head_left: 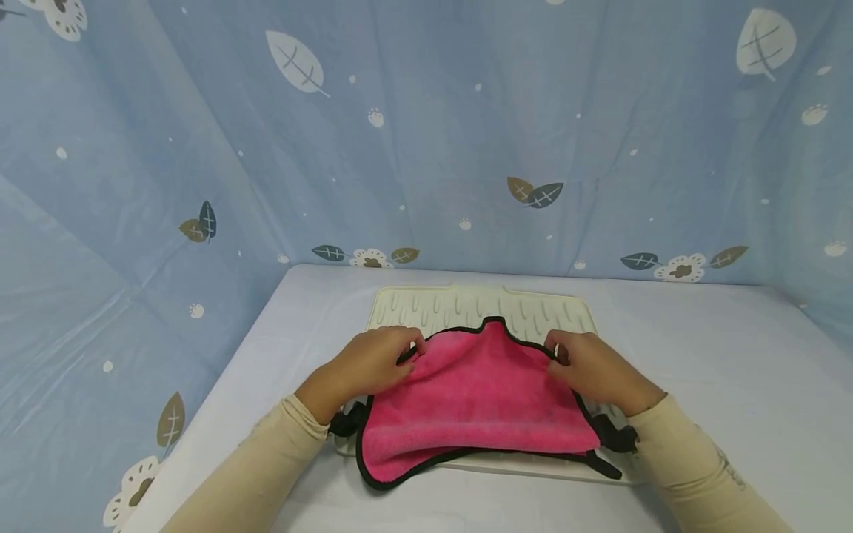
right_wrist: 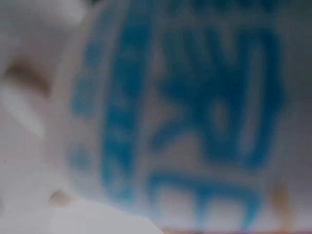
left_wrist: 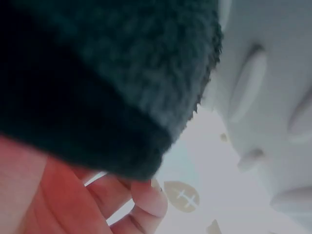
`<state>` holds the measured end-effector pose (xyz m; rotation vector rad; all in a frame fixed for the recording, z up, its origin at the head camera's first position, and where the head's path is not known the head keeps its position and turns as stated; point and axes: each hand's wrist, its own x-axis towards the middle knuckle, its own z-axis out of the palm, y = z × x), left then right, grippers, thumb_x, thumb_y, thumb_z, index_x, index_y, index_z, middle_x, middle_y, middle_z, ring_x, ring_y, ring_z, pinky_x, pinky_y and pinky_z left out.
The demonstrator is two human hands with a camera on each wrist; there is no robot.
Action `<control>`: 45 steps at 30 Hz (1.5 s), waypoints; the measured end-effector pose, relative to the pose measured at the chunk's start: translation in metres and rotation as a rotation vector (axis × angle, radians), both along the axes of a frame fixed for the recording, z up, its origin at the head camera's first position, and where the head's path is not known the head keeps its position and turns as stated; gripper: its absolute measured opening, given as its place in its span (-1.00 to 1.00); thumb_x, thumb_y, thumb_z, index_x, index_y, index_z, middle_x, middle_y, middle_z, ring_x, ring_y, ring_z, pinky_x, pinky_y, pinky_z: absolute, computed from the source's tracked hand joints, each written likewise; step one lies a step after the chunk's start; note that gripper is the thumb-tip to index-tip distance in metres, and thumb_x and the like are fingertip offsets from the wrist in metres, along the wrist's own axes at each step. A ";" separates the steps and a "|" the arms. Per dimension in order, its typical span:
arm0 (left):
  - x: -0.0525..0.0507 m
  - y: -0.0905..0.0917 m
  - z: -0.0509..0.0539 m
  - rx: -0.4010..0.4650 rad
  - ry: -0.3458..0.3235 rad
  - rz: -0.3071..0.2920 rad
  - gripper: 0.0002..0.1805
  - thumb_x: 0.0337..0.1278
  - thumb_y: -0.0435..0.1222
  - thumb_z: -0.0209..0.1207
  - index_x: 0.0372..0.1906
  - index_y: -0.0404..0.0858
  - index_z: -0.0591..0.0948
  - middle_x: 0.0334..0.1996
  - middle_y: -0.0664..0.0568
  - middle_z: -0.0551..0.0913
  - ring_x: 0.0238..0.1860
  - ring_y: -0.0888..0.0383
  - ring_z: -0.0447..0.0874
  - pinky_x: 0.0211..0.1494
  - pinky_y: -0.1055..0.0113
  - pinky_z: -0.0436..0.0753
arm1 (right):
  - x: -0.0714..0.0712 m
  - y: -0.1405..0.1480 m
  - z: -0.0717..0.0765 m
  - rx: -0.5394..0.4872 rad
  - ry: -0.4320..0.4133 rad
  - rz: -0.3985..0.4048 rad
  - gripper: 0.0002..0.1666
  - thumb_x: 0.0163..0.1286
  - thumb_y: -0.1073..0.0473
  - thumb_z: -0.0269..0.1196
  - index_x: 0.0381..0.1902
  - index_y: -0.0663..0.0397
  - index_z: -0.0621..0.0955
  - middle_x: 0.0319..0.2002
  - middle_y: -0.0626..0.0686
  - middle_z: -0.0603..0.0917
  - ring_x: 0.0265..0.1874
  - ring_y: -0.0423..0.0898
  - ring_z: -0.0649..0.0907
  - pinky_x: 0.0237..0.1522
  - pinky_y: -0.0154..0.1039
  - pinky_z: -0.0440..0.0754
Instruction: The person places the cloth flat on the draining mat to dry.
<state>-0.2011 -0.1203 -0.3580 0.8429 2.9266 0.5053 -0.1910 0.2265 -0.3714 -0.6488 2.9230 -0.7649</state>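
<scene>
A pink plush cloth (head_left: 480, 392) with black edging lies spread over a cream ridged mat (head_left: 553, 311), covering much of it. My left hand (head_left: 373, 363) pinches the cloth's upper edge at the left. At the right, my right hand (head_left: 596, 370) pinches the same edge. Seen close up in the left wrist view, a dark fuzzy fold of cloth (left_wrist: 146, 63) hangs above the fingers (left_wrist: 148, 197). A blurred white surface with blue printing (right_wrist: 204, 97) fills most of the right wrist view; what it belongs to I cannot tell, and the hand is hidden there.
The mat rests on a white-covered table (head_left: 706, 355). Behind and to the left hangs a blue curtain (head_left: 433, 148) with leaf and flower prints. Dark wrist straps (head_left: 616, 435) sit at both wrists, close to the cloth's sides.
</scene>
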 end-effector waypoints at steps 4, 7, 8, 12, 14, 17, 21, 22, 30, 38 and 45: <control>-0.001 -0.002 0.002 0.001 0.025 0.027 -0.78 0.14 -0.35 0.29 -0.13 -0.02 0.64 -0.41 0.20 0.55 -0.37 0.24 0.46 -0.31 0.28 0.49 | 0.002 0.002 0.003 0.006 0.017 -0.055 -0.88 0.25 0.33 0.19 -0.23 0.13 0.55 -0.68 -0.11 0.42 -0.69 -0.24 0.37 -0.60 -0.31 0.36; -0.001 -0.004 0.002 0.005 0.037 0.043 -0.77 0.14 -0.36 0.28 -0.10 -0.04 0.64 -0.30 0.14 0.63 -0.31 0.21 0.51 -0.25 0.25 0.54 | 0.001 0.004 0.002 0.012 0.020 -0.081 -0.83 0.27 0.32 0.19 -0.16 0.19 0.55 -0.69 -0.10 0.41 -0.70 -0.23 0.37 -0.60 -0.30 0.35; -0.001 -0.004 0.001 0.004 0.042 0.047 -0.77 0.15 -0.35 0.28 -0.10 -0.05 0.63 -0.26 0.12 0.66 -0.28 0.19 0.54 -0.22 0.23 0.56 | 0.001 0.004 0.001 0.013 0.019 -0.087 -0.80 0.28 0.31 0.19 -0.13 0.22 0.55 -0.69 -0.10 0.41 -0.70 -0.23 0.37 -0.60 -0.30 0.34; -0.002 -0.006 0.000 0.012 0.068 0.066 -0.77 0.18 -0.35 0.29 -0.08 -0.07 0.63 -0.09 0.07 0.70 -0.14 0.14 0.63 -0.11 0.16 0.63 | 0.000 0.007 -0.001 0.016 0.021 -0.117 -0.68 0.29 0.30 0.18 0.00 0.30 0.53 -0.68 -0.08 0.43 -0.72 -0.22 0.38 -0.61 -0.29 0.36; -0.003 -0.008 0.000 0.013 0.075 0.073 -0.77 0.19 -0.35 0.29 -0.07 -0.08 0.63 -0.09 0.06 0.69 -0.15 0.13 0.63 -0.13 0.15 0.63 | 0.000 0.008 -0.001 0.018 0.021 -0.130 -0.64 0.29 0.30 0.17 0.03 0.32 0.52 -0.68 -0.08 0.44 -0.72 -0.22 0.39 -0.61 -0.29 0.37; -0.004 -0.010 -0.001 0.011 0.074 0.078 -0.77 0.20 -0.36 0.28 -0.06 -0.10 0.64 -0.13 0.04 0.67 -0.21 0.12 0.62 -0.17 0.15 0.63 | -0.001 0.009 -0.002 0.017 0.020 -0.139 -0.61 0.29 0.29 0.17 0.06 0.34 0.51 -0.66 -0.06 0.46 -0.71 -0.21 0.40 -0.60 -0.27 0.38; -0.006 -0.012 -0.003 0.009 0.063 0.084 -0.78 0.22 -0.36 0.27 -0.05 -0.11 0.66 -0.16 0.02 0.65 -0.24 0.10 0.61 -0.18 0.15 0.62 | -0.001 0.009 -0.002 0.018 0.007 -0.146 -0.60 0.29 0.29 0.18 0.08 0.36 0.51 -0.65 -0.06 0.48 -0.71 -0.19 0.42 -0.61 -0.25 0.40; -0.007 -0.012 -0.004 0.009 0.065 0.088 -0.78 0.22 -0.36 0.27 -0.05 -0.11 0.67 -0.16 0.02 0.65 -0.24 0.10 0.61 -0.19 0.15 0.62 | -0.001 0.009 -0.002 0.017 0.003 -0.150 -0.60 0.30 0.29 0.17 0.07 0.35 0.51 -0.65 -0.05 0.48 -0.71 -0.19 0.42 -0.61 -0.25 0.40; -0.012 -0.016 -0.006 0.005 0.045 0.131 -0.77 0.23 -0.35 0.27 -0.03 -0.11 0.68 -0.13 0.00 0.67 -0.19 0.07 0.65 -0.19 0.12 0.64 | -0.002 0.012 -0.001 0.020 0.022 -0.170 -0.71 0.29 0.30 0.16 -0.03 0.29 0.53 -0.68 -0.06 0.45 -0.74 -0.19 0.41 -0.63 -0.25 0.37; -0.012 -0.017 -0.007 -0.032 0.027 0.162 -0.80 0.26 -0.32 0.26 -0.04 -0.10 0.69 -0.13 -0.01 0.68 -0.15 0.05 0.66 -0.16 0.09 0.65 | -0.003 0.012 -0.004 0.028 0.012 -0.141 -0.72 0.30 0.31 0.18 -0.04 0.29 0.53 -0.64 -0.05 0.51 -0.73 -0.19 0.45 -0.62 -0.24 0.42; -0.012 -0.016 -0.007 -0.024 0.025 0.159 -0.83 0.29 -0.25 0.24 -0.06 -0.10 0.69 -0.19 0.04 0.66 -0.23 0.14 0.60 -0.15 0.14 0.63 | -0.008 0.010 -0.005 0.021 0.102 -0.075 -0.45 0.27 0.34 0.27 0.22 0.28 0.43 -0.36 0.08 0.68 -0.51 -0.18 0.56 -0.47 -0.26 0.51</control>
